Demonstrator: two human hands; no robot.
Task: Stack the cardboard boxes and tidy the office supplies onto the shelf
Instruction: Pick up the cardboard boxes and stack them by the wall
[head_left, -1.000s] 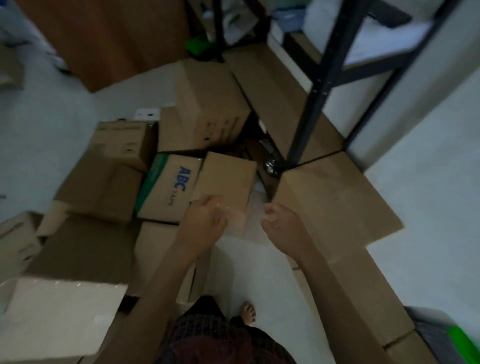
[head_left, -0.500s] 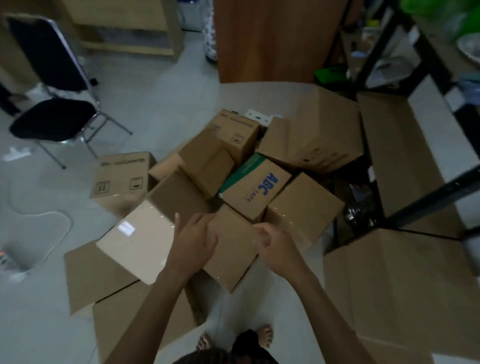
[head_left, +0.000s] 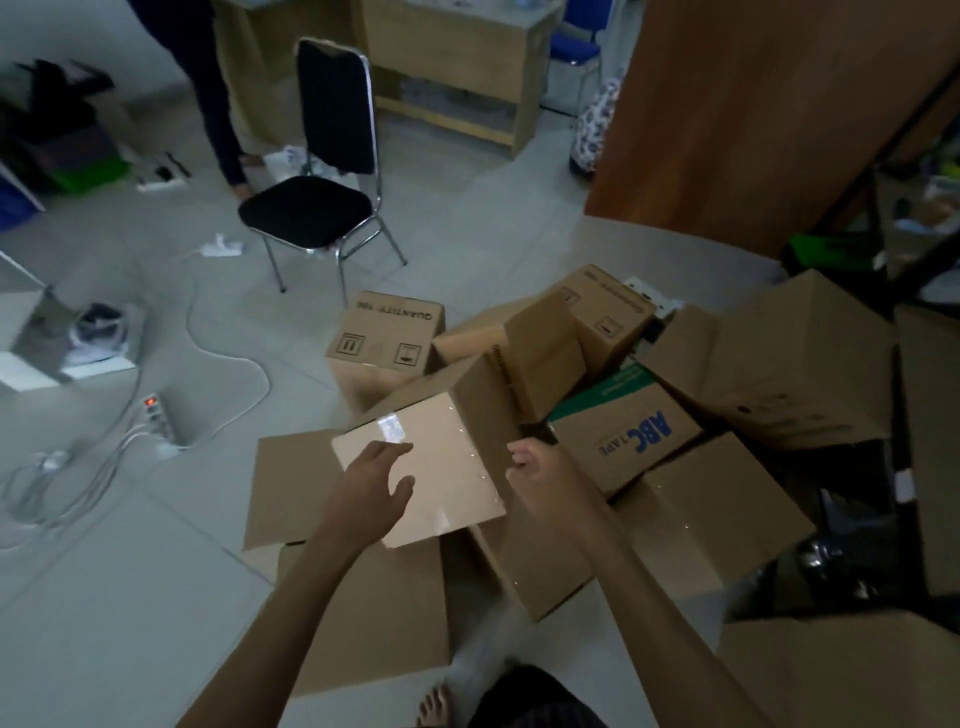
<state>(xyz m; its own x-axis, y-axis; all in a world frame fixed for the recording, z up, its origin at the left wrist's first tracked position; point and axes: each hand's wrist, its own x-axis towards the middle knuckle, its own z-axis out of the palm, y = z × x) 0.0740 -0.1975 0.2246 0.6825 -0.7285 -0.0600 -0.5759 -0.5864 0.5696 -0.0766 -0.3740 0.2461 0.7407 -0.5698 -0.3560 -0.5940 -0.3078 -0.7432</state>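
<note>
1. L hand (head_left: 376, 480) moved onto pale-top box (head_left: 447, 441) since 0.5 s ago; fingers spread, holding nothing.
2. R hand (head_left: 543, 470) curled at box's right edge; grip unclear.
3. Box in floor pile, beside ABC box (head_left: 628, 431).

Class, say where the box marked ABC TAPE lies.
Head view, right of centre: the ABC TAPE box lies just right of the right hand.
</note>
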